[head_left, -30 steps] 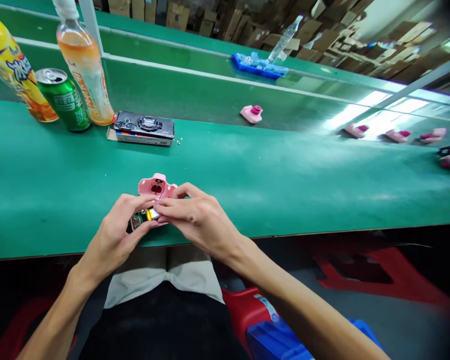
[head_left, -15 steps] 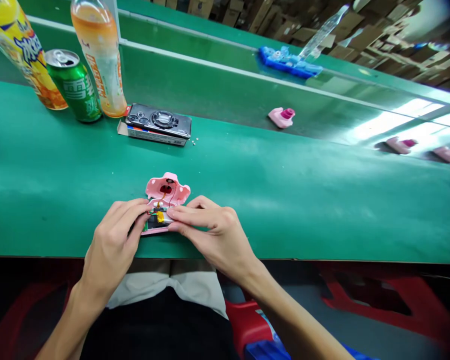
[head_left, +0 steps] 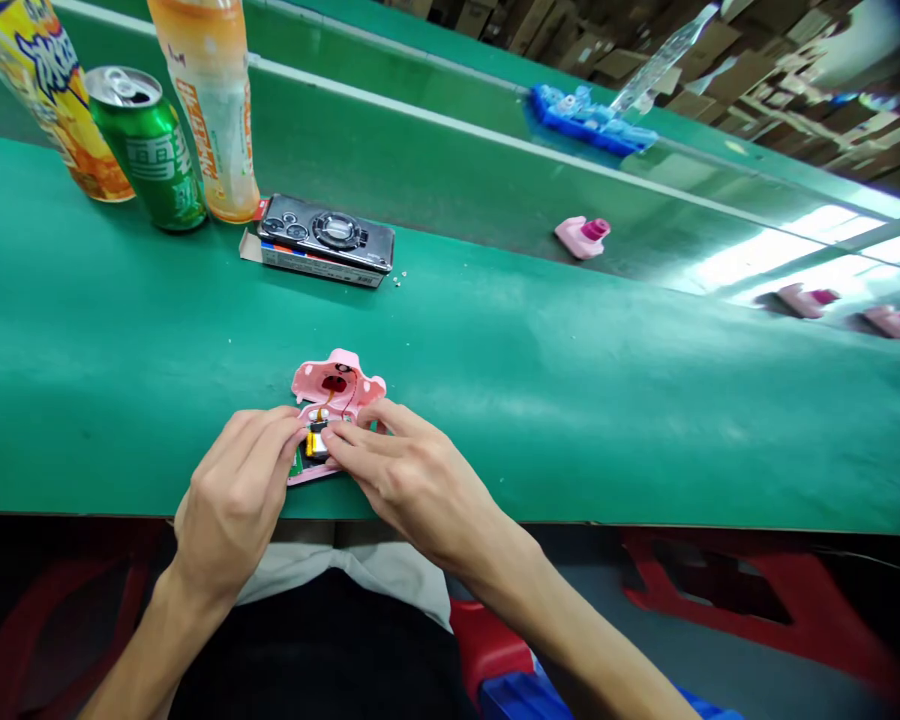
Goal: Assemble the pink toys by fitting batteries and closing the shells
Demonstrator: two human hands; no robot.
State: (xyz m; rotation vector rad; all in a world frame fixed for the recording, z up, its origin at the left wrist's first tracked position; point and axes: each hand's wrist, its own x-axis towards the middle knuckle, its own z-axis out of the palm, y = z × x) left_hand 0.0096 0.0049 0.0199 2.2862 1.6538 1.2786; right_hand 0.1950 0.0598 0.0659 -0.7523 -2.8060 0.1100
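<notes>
Saw, at far left, a green can (head_left: 148,160) beside an orange bottle (head_left: 214,110). Found the left hand (head_left: 232,490) nearer, with fingers drawn narrow at the left edge of the open pink casing (head_left: 313,385), on the near side of the green table (head_left: 645,420). Noted a dark phone (head_left: 316,229) on a box (head_left: 322,267) beyond. Saw the right hand (head_left: 401,460) with fingertips against the silver battery (head_left: 320,443) inside the casing. Could not tell grip from touch in either hand. Spotted pink parts (head_left: 574,238) far right.

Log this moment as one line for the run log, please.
left hand: at left side of pink casing | right hand: touching battery | pink casing: open | phone: atop box
</notes>
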